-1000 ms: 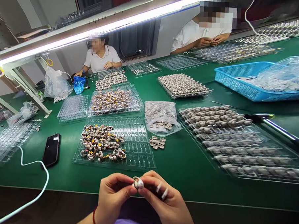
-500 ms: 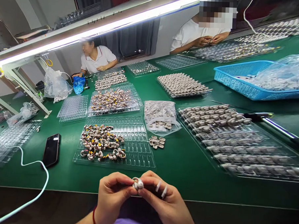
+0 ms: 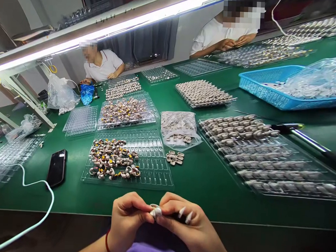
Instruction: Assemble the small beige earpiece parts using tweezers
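A small whitish clip-on earbud with a curved band is held near the table's front edge, above my lap. My left hand pinches it from the left between thumb and forefinger. From the other side, the thumb and forefinger of my right hand also grip it. Two white pointed tips show at the right hand's curled fingers; whether they are nails or parts I cannot tell. Beyond my hands, a clear plastic tray carries a heap of similar earbuds with yellow bits. Several small beige shells lie beside it.
A bag of beige shells lies farther back. At right, a tray with rows of grey-beige parts sits before a blue basket. A phone and white cable are at left. Two co-workers sit across the green table.
The earbud has turned slightly between my fingers, and my right hand has shifted a little to the right and down. The whole view has moved slightly; the trays stay put.
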A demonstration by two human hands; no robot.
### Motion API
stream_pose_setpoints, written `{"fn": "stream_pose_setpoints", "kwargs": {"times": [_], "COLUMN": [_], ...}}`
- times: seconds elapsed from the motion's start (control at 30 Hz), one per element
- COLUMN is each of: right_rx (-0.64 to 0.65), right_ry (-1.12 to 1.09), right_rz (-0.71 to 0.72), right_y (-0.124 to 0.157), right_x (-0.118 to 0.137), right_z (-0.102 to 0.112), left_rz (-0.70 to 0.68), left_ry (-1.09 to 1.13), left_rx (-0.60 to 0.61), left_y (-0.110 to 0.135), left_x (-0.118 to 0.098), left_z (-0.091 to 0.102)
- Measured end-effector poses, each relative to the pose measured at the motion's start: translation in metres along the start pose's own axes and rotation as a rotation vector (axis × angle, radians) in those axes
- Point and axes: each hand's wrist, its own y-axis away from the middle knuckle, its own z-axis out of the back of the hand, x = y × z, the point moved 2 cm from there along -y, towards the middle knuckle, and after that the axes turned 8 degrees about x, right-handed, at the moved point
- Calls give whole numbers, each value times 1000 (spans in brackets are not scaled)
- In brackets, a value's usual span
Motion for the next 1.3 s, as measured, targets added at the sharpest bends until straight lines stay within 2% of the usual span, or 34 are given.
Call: {"fn": "stream_pose_setpoints", "kwargs": {"times": [0.13,0.3,0.47,0.6,0.73,0.97,1.07,1.13,1.2,1.27,1.3], "right_rx": [21,24,-10,102,213,67,21,28,66,27,-61], "right_ry": [13,33,7,1,150,358,395,433,528,729,870], "right_rz": [-6,2,48,25,153,427,483,445,370,244,159], "right_y": [0,-3,-8,-12,-13,-6,-1,-1,-6,-14,-19], "right_x": [0,-2,-2,1,9,6,6,6,10,18,25], "right_z": [-1,0,1,0,2,7,3,4,15,43,63], "left_rz": [-41,-89,-140,-172,-170,-49,12,71,132,144,118], "left_ry": [0,-103,-75,-4,-55,-23,-24,-46,-114,-180,-188], "left_rx": [72,122,145,139,173,250,231,204,199,171,125], "left_y": [-2,-3,-6,-11,-11,-14,-17,-20,-24,-28,-31], "left_x": [-6,-12,1,12,16,16,17,17,16,12,9], "left_z": [-3,-3,1,2,4,4,2,1,3,10,16]}}
